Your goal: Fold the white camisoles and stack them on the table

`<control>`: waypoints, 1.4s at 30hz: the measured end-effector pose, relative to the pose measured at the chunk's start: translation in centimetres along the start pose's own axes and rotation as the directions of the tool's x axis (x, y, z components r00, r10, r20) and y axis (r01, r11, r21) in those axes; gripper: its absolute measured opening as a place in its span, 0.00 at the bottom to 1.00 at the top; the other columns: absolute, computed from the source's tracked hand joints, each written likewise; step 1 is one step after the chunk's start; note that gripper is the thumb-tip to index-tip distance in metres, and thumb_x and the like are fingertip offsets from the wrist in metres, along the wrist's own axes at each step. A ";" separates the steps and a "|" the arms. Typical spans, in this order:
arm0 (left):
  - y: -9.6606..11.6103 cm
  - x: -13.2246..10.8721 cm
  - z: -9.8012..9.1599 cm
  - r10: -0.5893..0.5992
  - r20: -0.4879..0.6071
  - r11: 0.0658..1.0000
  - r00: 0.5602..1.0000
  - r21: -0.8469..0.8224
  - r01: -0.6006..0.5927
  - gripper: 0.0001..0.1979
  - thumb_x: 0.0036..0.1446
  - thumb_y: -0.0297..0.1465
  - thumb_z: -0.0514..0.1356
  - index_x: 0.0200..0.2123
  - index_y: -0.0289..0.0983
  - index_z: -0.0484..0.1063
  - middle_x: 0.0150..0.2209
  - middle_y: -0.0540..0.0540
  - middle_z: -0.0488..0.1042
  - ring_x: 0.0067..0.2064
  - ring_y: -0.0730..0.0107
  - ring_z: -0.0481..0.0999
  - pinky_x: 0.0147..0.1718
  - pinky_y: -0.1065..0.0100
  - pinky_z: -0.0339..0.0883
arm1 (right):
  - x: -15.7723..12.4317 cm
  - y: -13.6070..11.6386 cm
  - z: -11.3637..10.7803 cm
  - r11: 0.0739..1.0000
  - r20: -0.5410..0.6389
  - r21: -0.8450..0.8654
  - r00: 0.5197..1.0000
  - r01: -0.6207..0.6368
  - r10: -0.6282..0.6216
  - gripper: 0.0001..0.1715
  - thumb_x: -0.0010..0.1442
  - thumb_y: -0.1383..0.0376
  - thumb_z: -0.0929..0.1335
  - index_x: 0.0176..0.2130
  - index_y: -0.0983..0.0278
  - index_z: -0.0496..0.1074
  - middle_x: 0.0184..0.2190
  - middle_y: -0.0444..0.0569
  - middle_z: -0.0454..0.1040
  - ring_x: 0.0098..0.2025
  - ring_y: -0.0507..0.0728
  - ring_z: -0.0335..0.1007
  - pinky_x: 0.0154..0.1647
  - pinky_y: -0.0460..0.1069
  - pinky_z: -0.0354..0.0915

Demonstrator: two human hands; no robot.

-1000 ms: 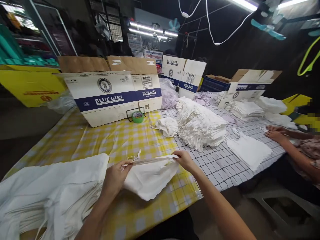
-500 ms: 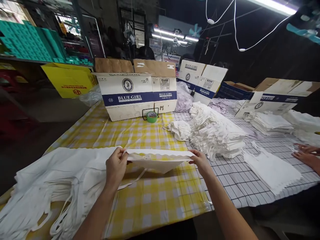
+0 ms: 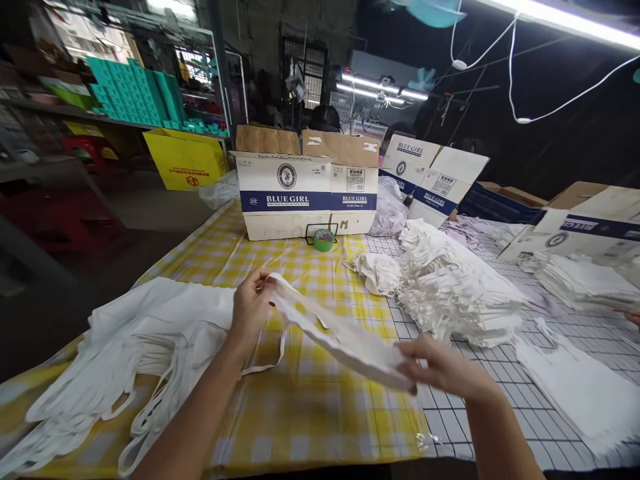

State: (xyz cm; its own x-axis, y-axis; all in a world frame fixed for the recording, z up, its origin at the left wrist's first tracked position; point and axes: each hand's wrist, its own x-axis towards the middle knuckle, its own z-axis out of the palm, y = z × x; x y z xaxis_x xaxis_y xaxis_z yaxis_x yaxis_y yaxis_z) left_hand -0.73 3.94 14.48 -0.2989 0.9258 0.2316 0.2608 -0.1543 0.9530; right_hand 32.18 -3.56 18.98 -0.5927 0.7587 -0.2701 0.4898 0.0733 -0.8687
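Note:
A white strappy garment (image 3: 345, 340) is stretched between my two hands above the yellow checked cloth. My left hand (image 3: 253, 300) pinches one end of its edge. At the other end my right hand (image 3: 437, 363), a little blurred, grips the fabric lower and nearer to me. A thin strap hangs from the garment below my left hand. To the left lies a stack of white garments (image 3: 165, 307), its straps trailing toward the table's front edge. A heaped pile of white garments (image 3: 455, 287) sits to the right, beyond my right hand.
Cardboard boxes (image 3: 305, 223) stand along the back, with a roll of green tape (image 3: 323, 241) before them. One white garment (image 3: 583, 377) lies flat on the grid cloth at right. Another person's hand (image 3: 633, 317) shows at the right edge.
My right hand has moved down and toward me, so the garment now slants instead of lying level. The view has swung left, and the other person's hands are mostly out of frame.

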 end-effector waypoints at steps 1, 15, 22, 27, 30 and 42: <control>0.3 -0.2 0.5 0.006 0.065 0.999 0.998 -0.052 -0.003 0.10 0.49 0.35 0.55 0.32 0.36 0.68 0.26 0.51 0.70 0.25 0.75 0.69 0.23 0.76 0.62 | 0.0 -0.6 0.5 0.997 0.148 -0.076 0.989 0.028 -0.017 0.12 0.55 0.60 0.66 0.37 0.62 0.75 0.28 0.47 0.75 0.29 0.54 0.71 0.30 0.48 0.67; 3.1 -4.9 3.7 0.143 0.525 0.966 0.839 -0.260 -0.002 0.14 0.52 0.37 0.57 0.41 0.38 0.68 0.38 0.47 0.72 0.34 0.71 0.72 0.35 0.70 0.65 | 9.4 -4.0 3.5 0.921 -0.394 -0.300 0.846 0.249 -0.358 0.08 0.57 0.64 0.63 0.36 0.62 0.71 0.28 0.43 0.72 0.30 0.52 0.65 0.30 0.45 0.60; -3.8 -7.8 2.3 0.014 0.669 0.994 0.743 0.074 -0.085 0.16 0.47 0.38 0.60 0.40 0.38 0.66 0.35 0.50 0.72 0.36 0.67 0.71 0.37 0.66 0.65 | 8.5 -4.7 1.1 0.936 -0.557 -0.259 0.754 0.239 -0.347 0.10 0.55 0.59 0.66 0.32 0.62 0.74 0.30 0.45 0.75 0.31 0.55 0.69 0.30 0.46 0.61; -7.5 -9.4 2.9 0.081 0.340 0.990 0.937 0.079 -0.114 0.15 0.52 0.36 0.57 0.43 0.40 0.61 0.40 0.47 0.70 0.43 0.64 0.70 0.43 0.63 0.64 | 6.9 -5.3 0.0 0.947 -0.721 -0.208 0.615 0.246 -0.318 0.11 0.53 0.58 0.68 0.33 0.62 0.75 0.34 0.47 0.76 0.35 0.58 0.71 0.31 0.47 0.64; -7.2 -9.8 3.4 0.250 0.169 0.964 0.953 0.053 -0.262 0.14 0.54 0.35 0.56 0.43 0.40 0.59 0.44 0.45 0.67 0.48 0.63 0.67 0.47 0.60 0.62 | 5.7 -6.5 -0.1 0.946 -0.734 -0.197 0.602 0.256 -0.316 0.10 0.53 0.58 0.68 0.33 0.61 0.76 0.35 0.46 0.76 0.35 0.58 0.71 0.29 0.47 0.64; -2.2 -8.2 3.9 0.283 0.517 0.923 0.808 0.081 -0.376 0.05 0.53 0.31 0.57 0.28 0.39 0.71 0.27 0.50 0.72 0.33 0.68 0.70 0.43 0.62 0.60 | 0.4 -11.4 -0.2 0.909 -0.879 -0.221 0.332 0.353 -0.343 0.05 0.47 0.62 0.72 0.29 0.60 0.77 0.28 0.46 0.76 0.26 0.54 0.68 0.18 0.45 0.59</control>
State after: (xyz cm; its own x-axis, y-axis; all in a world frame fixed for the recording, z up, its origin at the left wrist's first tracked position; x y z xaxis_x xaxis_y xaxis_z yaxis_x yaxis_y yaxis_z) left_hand 4.69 -1.95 9.71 0.3074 0.8824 0.3561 0.4272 -0.4623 0.7770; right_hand 26.46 -4.02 28.89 0.1975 0.7954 0.5730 0.3772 0.4778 -0.7933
